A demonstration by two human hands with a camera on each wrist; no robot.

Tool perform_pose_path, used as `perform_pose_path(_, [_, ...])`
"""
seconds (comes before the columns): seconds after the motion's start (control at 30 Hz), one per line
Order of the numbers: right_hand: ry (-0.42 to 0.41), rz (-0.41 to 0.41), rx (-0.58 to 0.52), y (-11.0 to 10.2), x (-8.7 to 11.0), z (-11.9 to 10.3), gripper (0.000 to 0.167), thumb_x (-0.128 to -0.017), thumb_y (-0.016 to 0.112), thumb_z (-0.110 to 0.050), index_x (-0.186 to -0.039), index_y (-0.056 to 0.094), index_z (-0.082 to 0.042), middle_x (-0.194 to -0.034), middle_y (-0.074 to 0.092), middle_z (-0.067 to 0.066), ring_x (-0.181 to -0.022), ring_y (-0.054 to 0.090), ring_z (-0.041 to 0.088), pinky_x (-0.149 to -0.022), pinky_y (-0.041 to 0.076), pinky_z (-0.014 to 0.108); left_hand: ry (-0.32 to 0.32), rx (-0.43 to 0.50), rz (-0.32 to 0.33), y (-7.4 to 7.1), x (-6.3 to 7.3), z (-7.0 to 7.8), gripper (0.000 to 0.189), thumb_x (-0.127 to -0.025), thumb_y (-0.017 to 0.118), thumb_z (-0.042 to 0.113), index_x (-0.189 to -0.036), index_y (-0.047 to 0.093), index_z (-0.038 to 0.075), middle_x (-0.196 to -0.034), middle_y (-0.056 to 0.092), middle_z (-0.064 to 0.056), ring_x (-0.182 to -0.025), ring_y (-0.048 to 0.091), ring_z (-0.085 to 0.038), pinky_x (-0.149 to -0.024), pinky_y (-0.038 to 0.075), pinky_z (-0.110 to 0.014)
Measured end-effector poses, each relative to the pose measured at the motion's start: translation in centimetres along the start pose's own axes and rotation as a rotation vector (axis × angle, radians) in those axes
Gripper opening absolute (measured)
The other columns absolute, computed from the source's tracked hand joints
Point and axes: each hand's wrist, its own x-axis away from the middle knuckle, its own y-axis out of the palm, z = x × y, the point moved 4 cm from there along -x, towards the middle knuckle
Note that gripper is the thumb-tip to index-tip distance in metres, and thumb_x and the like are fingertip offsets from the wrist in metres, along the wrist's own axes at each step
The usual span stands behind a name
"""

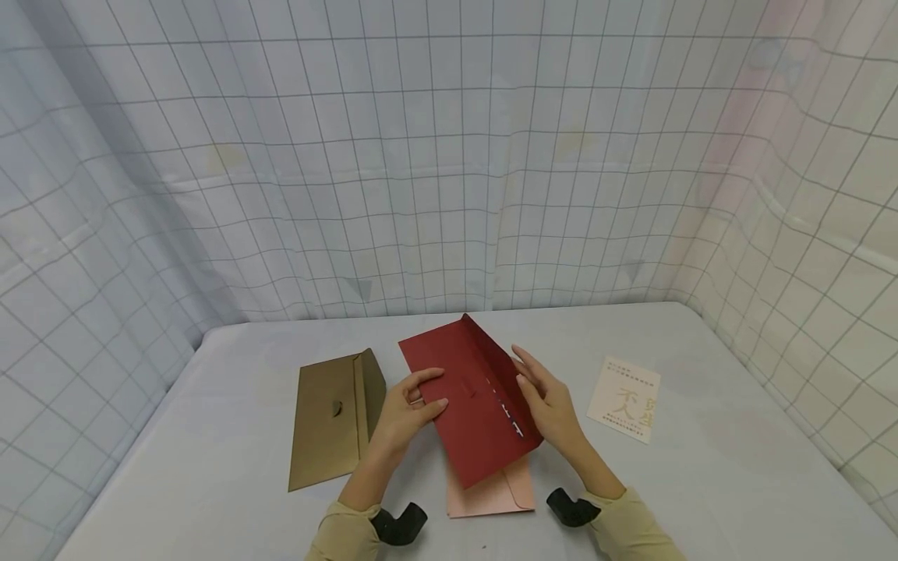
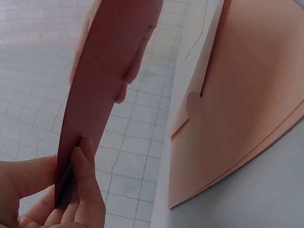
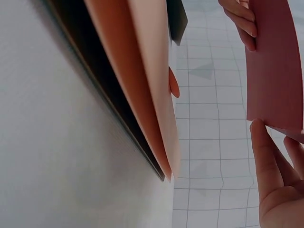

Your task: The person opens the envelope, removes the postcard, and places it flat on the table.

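Observation:
A red envelope point(image 1: 456, 397) with its flap point(image 1: 501, 366) raised is held tilted above the table. My left hand point(image 1: 407, 409) pinches its left edge, thumb on the front and fingers around the edge, as the left wrist view shows with the envelope point(image 2: 104, 61) nearly edge-on. My right hand point(image 1: 554, 405) holds the flap side between thumb and fingers; a fingertip touches the edge in the right wrist view. A narrow patterned strip point(image 1: 510, 413) shows along the flap fold; what it belongs to is unclear. Below lies a pink envelope point(image 1: 491, 495), partly covered.
A gold envelope point(image 1: 326, 421) with its flap open lies at the left. On the right is a pale card point(image 1: 624, 399) with gold characters. Beneath the pink envelope a dark layer point(image 3: 102, 71) shows. Gridded curtains point(image 1: 449, 156) surround the white table point(image 1: 231, 405).

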Motion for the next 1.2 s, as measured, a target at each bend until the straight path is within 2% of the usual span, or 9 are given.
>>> perform_pose_path(0.17, [-0.059,0.033,-0.012,-0.1,-0.1,0.1,0.042,-0.096,0.048,-0.005,-0.138,0.045,-0.005,-0.134,0.053,0.021,-0.122,0.047,-0.008,-0.094,0.043,0.010,-0.002,0.002,-0.004,0.0,0.0,0.0,0.051,-0.084,0.059,-0.008,-0.132,0.050,0.004,-0.125,0.057,-0.024,-0.085,0.064,-0.004,-0.069,0.050,-0.018])
perform_pose_path(0.23, [-0.080,0.038,-0.021,-0.2,-0.1,0.1,0.042,-0.095,0.048,-0.003,-0.138,0.045,-0.004,-0.135,0.052,0.021,-0.121,0.046,-0.012,-0.092,0.044,0.010,-0.007,0.004,-0.005,0.0,0.0,0.0,0.051,-0.084,0.059,-0.008,-0.132,0.049,0.005,-0.126,0.057,-0.023,-0.085,0.064,-0.004,-0.069,0.050,-0.018])
perform_pose_path(0.33, [-0.090,0.054,0.003,-0.3,-0.1,-0.1,0.042,-0.094,0.049,0.000,-0.136,0.048,-0.003,-0.134,0.053,0.020,-0.113,0.054,-0.007,-0.084,0.047,0.009,-0.017,0.011,-0.004,-0.1,0.0,-0.1,0.051,-0.084,0.059,-0.008,-0.132,0.049,0.005,-0.126,0.057,-0.023,-0.085,0.065,-0.004,-0.070,0.051,-0.019])
perform_pose_path(0.53, [-0.073,0.119,0.094,-0.6,-0.1,-1.9,0.040,-0.088,0.051,0.012,-0.126,0.057,0.001,-0.127,0.059,0.020,-0.094,0.066,0.020,-0.067,0.051,0.016,-0.032,0.022,-0.003,-0.1,0.0,-0.1,0.051,-0.084,0.060,-0.007,-0.133,0.050,0.006,-0.126,0.057,-0.022,-0.085,0.065,-0.004,-0.070,0.051,-0.019])
perform_pose_path(0.63, [-0.084,0.133,0.121,-0.6,-0.1,-2.8,0.039,-0.086,0.051,0.016,-0.122,0.059,0.005,-0.124,0.061,0.022,-0.084,0.065,0.020,-0.061,0.050,0.018,-0.032,0.031,-0.011,0.0,0.1,0.0,0.051,-0.085,0.059,-0.007,-0.133,0.049,0.005,-0.127,0.056,-0.023,-0.087,0.065,-0.003,-0.071,0.051,-0.019])
perform_pose_path(0.73, [-0.100,0.140,0.147,-0.7,-0.1,-2.1,0.039,-0.085,0.052,0.016,-0.121,0.060,0.003,-0.123,0.062,0.021,-0.077,0.063,0.017,-0.056,0.047,0.016,-0.031,0.036,-0.021,0.0,0.1,0.0,0.051,-0.085,0.059,-0.007,-0.133,0.048,0.005,-0.128,0.055,-0.024,-0.087,0.065,-0.003,-0.071,0.051,-0.019])
perform_pose_path(0.9, [-0.107,0.118,0.208,-0.6,-0.1,-0.2,0.045,-0.083,0.054,0.016,-0.123,0.060,-0.004,-0.124,0.063,0.015,-0.096,0.066,0.023,-0.069,0.051,0.015,-0.037,0.035,-0.026,0.1,0.1,0.1,0.050,-0.086,0.059,-0.006,-0.133,0.048,0.006,-0.128,0.055,-0.023,-0.087,0.064,-0.003,-0.071,0.051,-0.018])
perform_pose_path(1.03, [-0.120,0.080,0.235,-0.5,-0.1,0.3,0.048,-0.083,0.054,0.015,-0.127,0.058,-0.004,-0.127,0.061,0.016,-0.107,0.063,0.030,-0.078,0.056,0.029,-0.037,0.048,-0.016,0.1,0.2,0.2,0.050,-0.086,0.059,-0.007,-0.133,0.049,0.006,-0.128,0.055,-0.023,-0.087,0.065,-0.004,-0.072,0.051,-0.019])
perform_pose_path(1.2, [-0.154,0.073,0.352,-0.5,0.0,0.3,0.047,-0.081,0.059,0.012,-0.125,0.059,-0.003,-0.125,0.061,0.020,-0.110,0.062,0.033,-0.084,0.053,0.045,-0.028,0.060,-0.014,0.1,0.2,0.4,0.050,-0.085,0.058,-0.008,-0.133,0.048,0.005,-0.128,0.055,-0.023,-0.088,0.065,-0.004,-0.072,0.052,-0.019])
